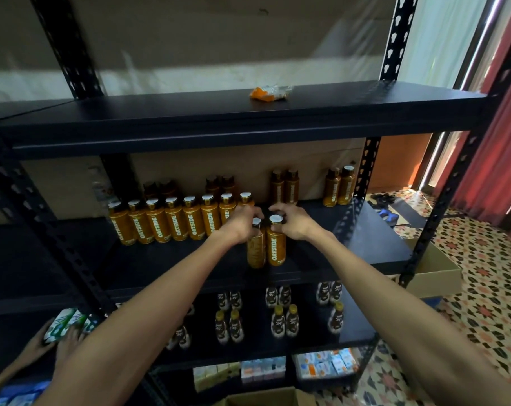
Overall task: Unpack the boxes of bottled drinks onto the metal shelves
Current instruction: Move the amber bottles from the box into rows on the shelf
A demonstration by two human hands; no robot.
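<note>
Unpacking well under way, not finished, judging by shelves and boxes.

Grips two bottles [266, 249] by the necks, upright and touching, at the front of the middle shelf [351, 238], just right of the row [175, 222]; set down or just above it, cannot tell. Left hand [242, 222]: fingers [253, 213] curled round the left neck. Right hand [292, 222]: fingers curled round the right neck. Done: row along the middle shelf, pairs [283, 187] at its back, dark bottles [277, 317] on the lower shelf [356, 332], cartons [324, 363] beneath. Left: bare right part of the middle shelf; top shelf [160, 112] with only a wrapper [267, 93]; open box [435, 273] on the floor at right, contents hidden; second box [263, 399] at the bottom edge.
</note>
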